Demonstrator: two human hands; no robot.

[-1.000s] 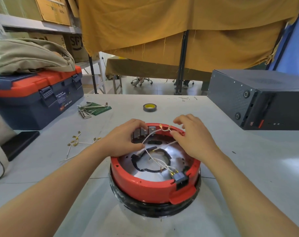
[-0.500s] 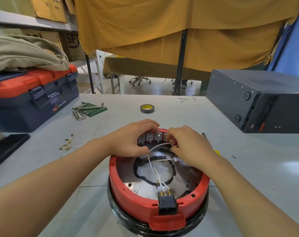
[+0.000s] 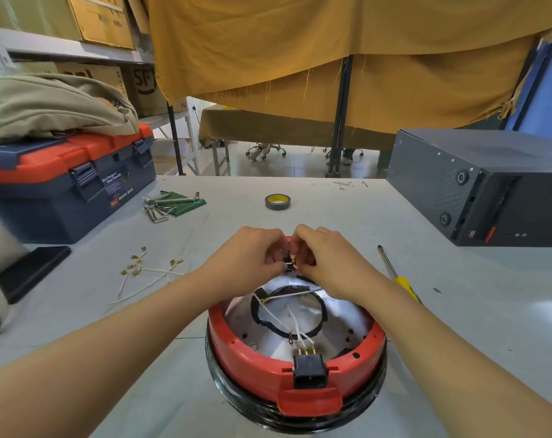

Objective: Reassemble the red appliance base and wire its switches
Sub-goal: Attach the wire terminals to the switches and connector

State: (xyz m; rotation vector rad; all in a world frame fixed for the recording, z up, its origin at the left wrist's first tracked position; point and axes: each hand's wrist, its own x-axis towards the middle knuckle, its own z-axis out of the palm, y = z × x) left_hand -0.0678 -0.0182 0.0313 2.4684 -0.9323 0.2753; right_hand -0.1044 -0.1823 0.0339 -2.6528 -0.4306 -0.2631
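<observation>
The round red plastic appliance base [image 3: 295, 358] sits upturned on the grey table [image 3: 458, 311], so both hands, left hand [image 3: 249, 263] and right hand [image 3: 328, 263], can pinch a white brass-tipped wire [image 3: 292, 262] at its far-rim switches.

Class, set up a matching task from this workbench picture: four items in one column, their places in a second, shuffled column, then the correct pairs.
Items
1. roll of tape
2. screwdriver
3. loose wires
4. black plug socket

Places
A. on the table left of the red base
B. set in the near rim of the red base
C. on the table beyond both hands
D. on the table right of the right hand

Pairs: 1-C, 2-D, 3-A, 4-B
</observation>
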